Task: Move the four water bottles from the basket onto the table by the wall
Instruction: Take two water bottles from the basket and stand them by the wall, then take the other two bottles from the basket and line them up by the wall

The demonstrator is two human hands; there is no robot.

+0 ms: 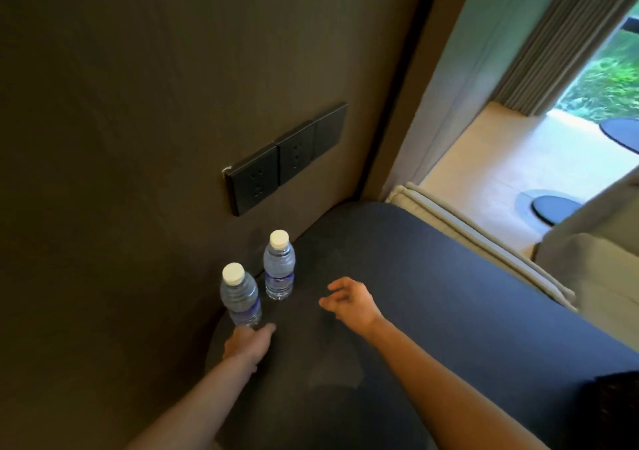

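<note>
Two clear water bottles with white caps and blue labels stand upright on the dark table (432, 277), close to the brown wall. The farther bottle (279, 266) stands alone. My left hand (247, 342) is wrapped around the base of the nearer bottle (239, 297). My right hand (349, 302) hovers over the tabletop to the right of both bottles, fingers spread and holding nothing. At the lower right edge sits a dark woven thing (615, 411), possibly the basket; its contents are hidden.
A black row of wall sockets (287, 159) is mounted above the bottles. Right of the table lie a pale cushioned seat (484, 238), light floor, grey curtains (560, 45) and a bright window.
</note>
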